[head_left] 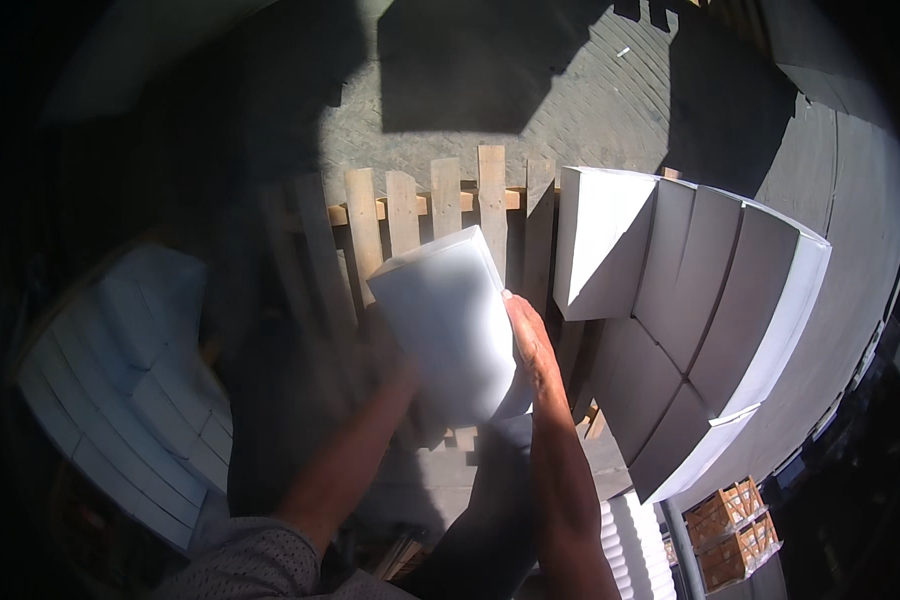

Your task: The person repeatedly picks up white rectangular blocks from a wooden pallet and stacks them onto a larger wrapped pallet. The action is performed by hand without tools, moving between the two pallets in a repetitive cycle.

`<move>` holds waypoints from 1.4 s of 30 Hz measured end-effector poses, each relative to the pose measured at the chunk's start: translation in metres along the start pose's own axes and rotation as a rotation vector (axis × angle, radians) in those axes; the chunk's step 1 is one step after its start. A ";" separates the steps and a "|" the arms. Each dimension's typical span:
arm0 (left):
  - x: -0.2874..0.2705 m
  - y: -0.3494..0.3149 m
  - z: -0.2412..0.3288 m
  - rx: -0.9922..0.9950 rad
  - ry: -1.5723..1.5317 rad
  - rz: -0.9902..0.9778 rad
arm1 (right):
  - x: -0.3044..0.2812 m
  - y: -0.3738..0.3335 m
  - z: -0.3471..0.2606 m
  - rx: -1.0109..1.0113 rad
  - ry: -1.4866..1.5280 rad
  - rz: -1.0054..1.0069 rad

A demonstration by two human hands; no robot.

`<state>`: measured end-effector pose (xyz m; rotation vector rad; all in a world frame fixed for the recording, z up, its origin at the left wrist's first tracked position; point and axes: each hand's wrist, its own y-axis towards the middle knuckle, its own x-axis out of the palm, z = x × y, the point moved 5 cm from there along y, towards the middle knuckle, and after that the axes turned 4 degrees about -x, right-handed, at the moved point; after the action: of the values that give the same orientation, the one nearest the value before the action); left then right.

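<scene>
Sun-patched floor (595, 110) borders a slatted pallet (491, 195), the left hand (398, 366) and right hand (532, 338) holding a white box (448, 325) above.

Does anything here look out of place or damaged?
One oddity: on the stack of white boxes at right, a small white flap seems to jut out, breaking the smooth outer edge. The hand-held white box shows no clear damage.

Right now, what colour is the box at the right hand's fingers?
White, partly shaded; the box shows in the head view.
</scene>
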<state>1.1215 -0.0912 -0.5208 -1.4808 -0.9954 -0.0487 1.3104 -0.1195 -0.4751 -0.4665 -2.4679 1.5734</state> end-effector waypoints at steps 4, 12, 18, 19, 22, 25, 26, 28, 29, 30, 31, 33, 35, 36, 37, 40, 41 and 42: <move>-0.034 -0.099 0.040 0.019 -0.071 0.027 | 0.091 -0.021 0.030 -0.136 -0.151 -0.023; -0.059 -0.263 0.131 0.203 -0.249 -0.080 | 0.246 -0.100 -0.020 -0.352 -0.419 -0.239; -0.044 -0.321 0.194 0.376 -0.376 -0.150 | 0.354 -0.132 -0.123 -0.429 -0.726 -0.314; -0.043 -0.331 0.205 0.406 -0.393 -0.159 | 0.372 -0.132 -0.133 -0.373 -0.716 -0.308; -0.051 -0.368 0.224 0.465 -0.433 -0.092 | 0.423 -0.137 -0.155 -0.359 -0.647 -0.367; -0.077 -0.406 0.237 0.572 -0.191 0.268 | 0.491 -0.144 -0.164 -0.619 -1.039 -0.518; -0.080 -0.424 0.247 0.760 0.097 0.295 | 0.508 -0.144 -0.162 -0.557 -1.164 -0.536; -0.092 -0.445 0.263 0.905 0.114 0.231 | 0.557 -0.165 -0.162 -0.968 -1.411 -0.627; -0.103 -0.450 0.268 0.860 -0.163 0.124 | 0.583 -0.162 -0.152 -0.917 -1.564 -0.662; -0.112 -0.452 0.275 0.777 -0.437 0.046 | 0.612 -0.161 -0.148 -1.002 -1.647 -0.735; -0.119 -0.456 0.288 0.766 -0.630 -0.054 | 0.639 -0.155 -0.149 -1.021 -1.731 -0.736; -0.135 -0.465 0.317 0.679 -0.986 -0.213 | 0.697 -0.144 -0.148 -1.101 -1.821 -0.748; -0.149 -0.468 0.354 0.791 -0.979 -0.168 | 0.748 -0.144 -0.154 -1.433 -2.091 -0.810; -0.155 -0.470 0.372 0.829 -0.977 -0.123 | 0.779 -0.138 -0.157 -1.498 -2.319 -0.829; -0.163 -0.477 0.393 0.887 -0.966 -0.150 | 0.811 -0.130 -0.164 -1.207 -2.176 -0.784; -0.190 -0.498 0.439 0.984 -0.654 0.013 | 0.890 -0.140 -0.170 -0.960 -2.126 -0.826; -0.198 -0.510 0.449 1.049 -0.372 0.212 | 0.914 -0.151 -0.171 -0.951 -2.030 -0.858; -0.202 -0.521 0.458 1.089 -0.005 0.507 | 0.936 -0.161 -0.170 -0.939 -1.931 -0.888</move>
<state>0.4525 0.0947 -0.3204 -0.6631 -0.4556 0.7492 0.4621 0.2929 -0.2745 2.7951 -3.0264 -0.0414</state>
